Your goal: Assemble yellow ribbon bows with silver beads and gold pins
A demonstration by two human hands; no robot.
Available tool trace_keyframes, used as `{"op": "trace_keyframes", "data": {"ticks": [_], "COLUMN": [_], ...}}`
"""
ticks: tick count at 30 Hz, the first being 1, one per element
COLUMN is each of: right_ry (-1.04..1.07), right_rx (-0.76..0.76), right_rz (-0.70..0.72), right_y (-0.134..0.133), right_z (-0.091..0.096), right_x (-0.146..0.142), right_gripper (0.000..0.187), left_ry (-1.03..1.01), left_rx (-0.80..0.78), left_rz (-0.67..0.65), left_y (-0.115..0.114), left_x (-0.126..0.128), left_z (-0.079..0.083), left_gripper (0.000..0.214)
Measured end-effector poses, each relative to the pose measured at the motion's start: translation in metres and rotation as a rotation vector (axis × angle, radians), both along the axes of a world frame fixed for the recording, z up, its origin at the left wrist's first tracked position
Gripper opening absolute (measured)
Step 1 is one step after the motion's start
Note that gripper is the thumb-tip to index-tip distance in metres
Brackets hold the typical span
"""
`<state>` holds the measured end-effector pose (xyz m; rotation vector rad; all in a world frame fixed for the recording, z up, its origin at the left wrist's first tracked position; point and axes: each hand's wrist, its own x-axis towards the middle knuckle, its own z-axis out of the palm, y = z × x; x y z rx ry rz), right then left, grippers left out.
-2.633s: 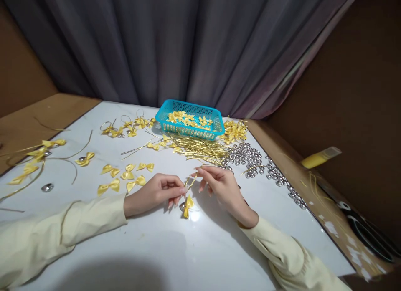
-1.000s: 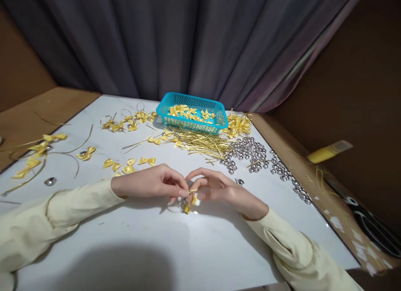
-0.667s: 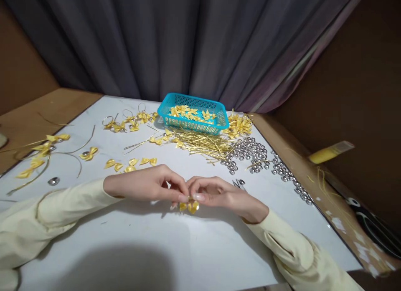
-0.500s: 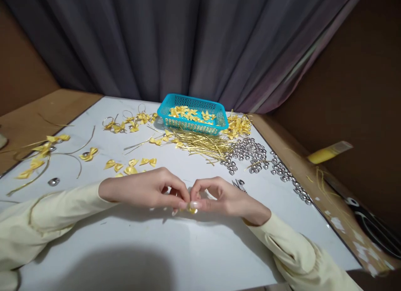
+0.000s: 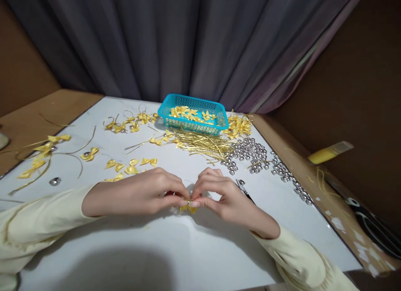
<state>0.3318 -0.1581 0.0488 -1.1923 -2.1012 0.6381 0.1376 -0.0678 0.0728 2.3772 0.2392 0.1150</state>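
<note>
Between my fingertips, low in the middle of the view, is a small yellow ribbon bow (image 5: 189, 208). My left hand (image 5: 156, 193) pinches its left side with thumb and fingers. From the other side my right hand (image 5: 221, 197) pinches it too, so the fingertips of both nearly meet. Part of the bow is hidden behind the thumbs. Beyond my left hand lie several loose yellow bows (image 5: 131, 167). Just past my right hand are a dark-handled pair of small scissors or tweezers (image 5: 246, 191), partly covered, and a single silver heart bead (image 5: 242, 182).
A blue basket (image 5: 192, 99) with yellow bows stands at the back. In front lie gold wire ties (image 5: 203, 144), with silver heart beads (image 5: 250, 152) to their right. Bows with cords (image 5: 44, 148) lie at left. Black-handled scissors (image 5: 374, 228) and a yellow-filled tube (image 5: 330, 152) are at right.
My hands have shifted slightly and the wrists have spread apart. More of the yellow bow shows below my fingertips. My right fingers have lifted and more of the dark-handled tool is visible.
</note>
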Motion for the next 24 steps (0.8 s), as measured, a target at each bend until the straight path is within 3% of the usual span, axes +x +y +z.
{"op": "trace_keyframes", "data": {"ticks": [5, 15, 24], "right_ry": [-0.031, -0.007, -0.069], "right_rx": [0.030, 0.113, 0.082], "right_rz": [0.021, -0.023, 0.024], "right_y": [0.0007, -0.0020, -0.0045], "right_z": [-0.0014, -0.0035, -0.0038], "right_x": [0.0017, -0.0017, -0.0055], "right_gripper": [0.007, 0.007, 0.010], "left_ry": [0.042, 0.092, 0.115], "left_rx": [0.060, -0.006, 0.043], "left_rz": [-0.015, 0.019, 0.017], "left_y": [-0.0015, 0.0004, -0.0041], "left_x": [-0.0002, -0.0020, 0.0007], "left_z": [0.0010, -0.0013, -0.0044], "left_gripper": [0.020, 0.020, 0.021]}}
